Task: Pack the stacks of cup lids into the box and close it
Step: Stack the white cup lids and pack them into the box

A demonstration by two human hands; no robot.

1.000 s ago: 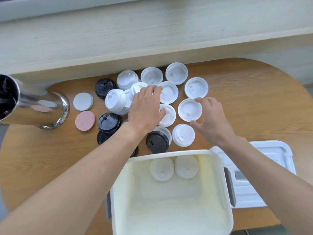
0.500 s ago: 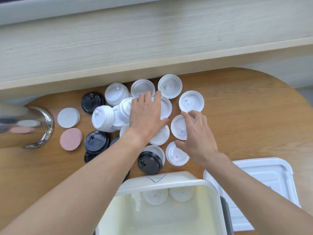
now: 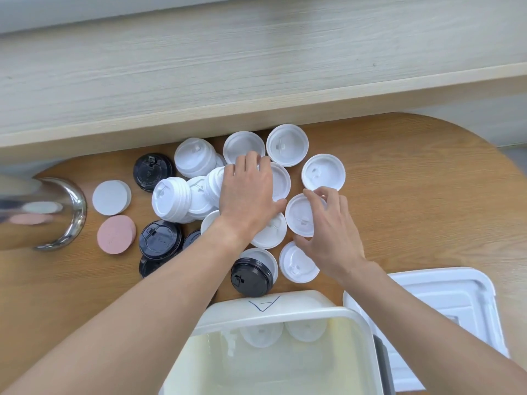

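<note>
Two bare hands work a cluster of cup-lid stacks on a rounded wooden table [image 3: 413, 195], behind an open white box [image 3: 285, 309].

The box stands at the near edge with two white lid stacks [image 3: 282, 333] against its far wall; its white box lid [image 3: 445, 303] lies just beside it on the right. The left hand [image 3: 248, 195] lies over the white stacks with fingers straight and spread. The right hand [image 3: 328, 223] has curled fingers and thumb pinching the rim of a white lid stack [image 3: 299, 216]. Black lid stacks [image 3: 161, 239] sit left, near a steel cylinder [image 3: 57, 212].
</note>
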